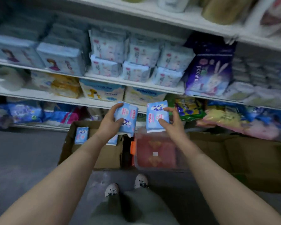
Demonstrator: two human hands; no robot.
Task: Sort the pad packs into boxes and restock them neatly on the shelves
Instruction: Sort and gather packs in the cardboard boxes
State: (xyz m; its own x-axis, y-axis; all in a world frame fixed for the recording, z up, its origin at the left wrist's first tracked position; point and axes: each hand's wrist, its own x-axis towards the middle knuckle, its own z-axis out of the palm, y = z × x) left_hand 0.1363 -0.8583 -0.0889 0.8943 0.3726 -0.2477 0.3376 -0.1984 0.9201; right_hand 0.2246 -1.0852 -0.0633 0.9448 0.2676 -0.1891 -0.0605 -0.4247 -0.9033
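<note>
White shelves [133,84] fill the upper view, stocked with blurred blue pad packs, a purple pack [208,73] and baby-goods packs. Below them on the floor stand a brown box [94,153] holding a blue pack [81,135] and, just right of it, a clear bin [156,153] with red contents. Above these, the left hand [109,123] grips a left pack [126,118], fingers curled round its top and thumb on its face. The right hand [172,120] pinches a right pack [156,116] between thumb and fingers, the two packs held side by side, apart.
</note>
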